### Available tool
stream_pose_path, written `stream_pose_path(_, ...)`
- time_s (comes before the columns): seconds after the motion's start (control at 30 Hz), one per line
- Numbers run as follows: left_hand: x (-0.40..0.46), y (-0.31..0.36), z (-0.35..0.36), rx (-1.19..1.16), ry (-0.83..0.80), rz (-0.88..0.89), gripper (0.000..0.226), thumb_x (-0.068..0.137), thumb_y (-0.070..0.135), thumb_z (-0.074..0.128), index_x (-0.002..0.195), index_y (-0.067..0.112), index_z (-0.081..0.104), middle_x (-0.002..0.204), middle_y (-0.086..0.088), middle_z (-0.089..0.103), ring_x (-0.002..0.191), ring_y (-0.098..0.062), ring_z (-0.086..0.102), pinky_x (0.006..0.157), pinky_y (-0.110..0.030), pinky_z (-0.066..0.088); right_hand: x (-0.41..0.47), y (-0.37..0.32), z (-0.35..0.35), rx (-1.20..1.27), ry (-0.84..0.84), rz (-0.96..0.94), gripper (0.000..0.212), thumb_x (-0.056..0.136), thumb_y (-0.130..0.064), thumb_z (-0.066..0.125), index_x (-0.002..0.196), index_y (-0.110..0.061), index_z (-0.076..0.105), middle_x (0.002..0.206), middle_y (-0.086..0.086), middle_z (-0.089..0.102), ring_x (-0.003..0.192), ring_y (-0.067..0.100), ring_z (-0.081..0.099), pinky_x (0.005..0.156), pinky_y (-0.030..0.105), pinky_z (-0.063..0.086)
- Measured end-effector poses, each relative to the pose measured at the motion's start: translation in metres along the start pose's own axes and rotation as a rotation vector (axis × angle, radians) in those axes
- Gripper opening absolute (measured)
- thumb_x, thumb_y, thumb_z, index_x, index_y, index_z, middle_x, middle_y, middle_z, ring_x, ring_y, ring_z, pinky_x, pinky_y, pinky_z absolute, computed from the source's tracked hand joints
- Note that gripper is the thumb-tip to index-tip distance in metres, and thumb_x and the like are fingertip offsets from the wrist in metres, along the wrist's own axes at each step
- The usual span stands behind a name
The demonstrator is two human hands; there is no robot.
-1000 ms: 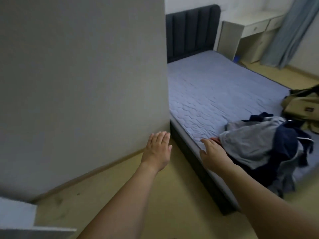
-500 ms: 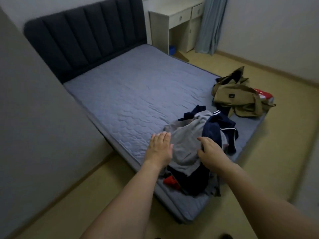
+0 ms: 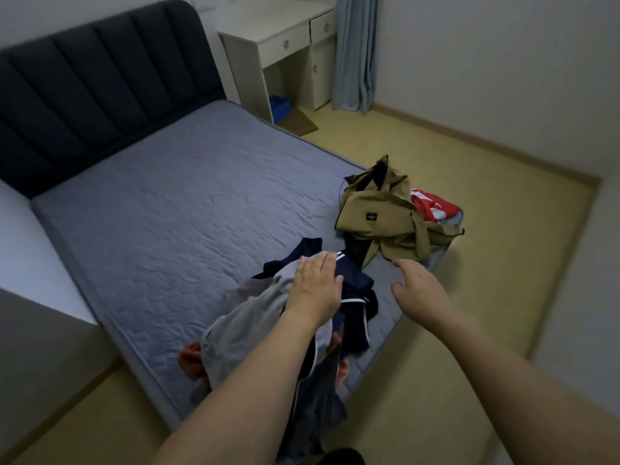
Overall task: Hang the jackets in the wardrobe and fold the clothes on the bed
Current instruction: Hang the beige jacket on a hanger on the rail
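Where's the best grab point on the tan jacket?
Take the tan jacket at its raised collar end, from above: that part stands up off the bed, while the rest lies crumpled. The right hand is open and nearest.

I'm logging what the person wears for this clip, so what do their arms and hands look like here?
Both forearms are bare as far as the frame shows: no sleeves reach into view. The left hand and the right hand wear no gloves, and no watch, bracelet or ring shows on either. Nothing else marks them.
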State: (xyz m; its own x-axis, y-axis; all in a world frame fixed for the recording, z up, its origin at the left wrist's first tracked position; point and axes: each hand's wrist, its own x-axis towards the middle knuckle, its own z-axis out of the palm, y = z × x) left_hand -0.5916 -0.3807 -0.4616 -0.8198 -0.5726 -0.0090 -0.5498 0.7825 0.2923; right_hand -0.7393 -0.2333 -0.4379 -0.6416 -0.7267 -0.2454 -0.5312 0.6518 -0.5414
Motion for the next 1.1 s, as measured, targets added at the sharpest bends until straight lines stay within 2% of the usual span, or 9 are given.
stream_pose_path(0.33,0.231,-0.002,0.075,-0.098,-0.143,-0.416,0.050,0.101,0.030,0.042,0.145,0.008,0.036,0.151,-0.010,0.037,0.136,-0.027,0.037,0.116,-0.047,0.023,0.237,0.100,-0.079,0.004,-0.115,0.057,0.049,0.093,-0.016,0.050,0.141,-0.013,0.045,0.142,0.006,0.047,0.131,0.022,0.044,0.108,0.034,0.036)
stream_pose_path(0.43,0.301,0.028,0.082,-0.174,-0.204,-0.421,0.051,0.101,0.031,0.039,0.147,0.010,0.035,0.152,-0.009,0.037,0.138,-0.026,0.036,0.118,-0.046,0.019,0.305,0.125,-0.119,0.036,-0.140,0.091,0.029,0.087,-0.013,0.049,0.114,-0.014,0.060,0.113,0.006,0.065,0.101,0.023,0.061,0.090,0.044,0.053)
stream_pose_path(0.5,0.347,0.046,0.083,-0.210,-0.223,-0.413,0.051,0.100,0.031,0.040,0.147,0.011,0.034,0.151,-0.008,0.038,0.136,-0.026,0.038,0.117,-0.044,0.022,0.350,0.139,-0.140,0.060,-0.142,0.106,0.019,0.086,-0.012,0.050,0.101,-0.015,0.060,0.094,0.000,0.065,0.086,0.019,0.062,0.078,0.040,0.056)
stream_pose_path(0.6,0.422,0.061,0.095,-0.260,-0.238,-0.453,0.053,0.099,0.030,0.042,0.148,0.011,0.033,0.149,-0.009,0.039,0.133,-0.028,0.040,0.113,-0.043,0.029,0.430,0.164,-0.158,0.085,-0.131,0.065,0.027,0.088,-0.016,0.050,0.112,-0.016,0.061,0.096,-0.009,0.055,0.089,0.012,0.051,0.078,0.030,0.044)
stream_pose_path(0.73,0.532,0.061,0.141,-0.357,-0.214,-0.582,0.057,0.098,0.034,0.046,0.150,0.014,0.031,0.152,-0.007,0.035,0.136,-0.027,0.037,0.114,-0.041,0.031,0.554,0.214,-0.152,0.119,-0.200,0.044,0.016,0.093,-0.023,0.048,0.101,-0.027,0.060,0.102,0.002,0.066,0.089,0.017,0.060,0.074,0.032,0.048)
stream_pose_path(0.93,0.671,0.061,0.241,-0.501,-0.253,-0.770,0.075,0.090,0.043,0.061,0.152,0.020,0.026,0.157,-0.005,0.028,0.142,-0.026,0.030,0.113,-0.041,0.030,0.706,0.283,-0.118,0.130,-0.314,0.027,0.027,0.093,-0.011,0.049,0.110,0.008,0.057,0.115,0.025,0.062,0.107,0.038,0.056,0.080,0.040,0.045)
stream_pose_path(1.0,0.710,0.064,0.272,-0.551,-0.242,-0.826,0.078,0.089,0.046,0.063,0.152,0.022,0.025,0.157,-0.004,0.027,0.143,-0.026,0.028,0.114,-0.042,0.028,0.742,0.303,-0.106,0.160,-0.364,0.030,0.031,0.091,-0.011,0.049,0.119,0.003,0.056,0.116,0.016,0.064,0.110,0.032,0.057,0.079,0.038,0.044)
stream_pose_path(1.07,0.739,0.068,0.296,-0.600,-0.209,-0.874,0.058,0.094,0.043,0.057,0.145,0.023,0.040,0.148,-0.004,0.041,0.137,-0.029,0.038,0.112,-0.043,0.035,0.770,0.317,-0.094,0.193,-0.412,0.037,0.040,0.094,-0.017,0.049,0.132,-0.007,0.051,0.108,-0.006,0.059,0.104,0.019,0.059,0.073,0.034,0.042)
stream_pose_path(1.1,0.747,0.071,0.305,-0.639,-0.162,-0.907,0.039,0.098,0.039,0.052,0.133,0.023,0.052,0.134,-0.003,0.053,0.127,-0.029,0.048,0.104,-0.043,0.042,0.781,0.323,-0.089,0.212,-0.428,0.041,0.042,0.094,-0.019,0.050,0.136,-0.012,0.049,0.100,-0.017,0.054,0.076,0.004,0.040,0.071,0.029,0.041)
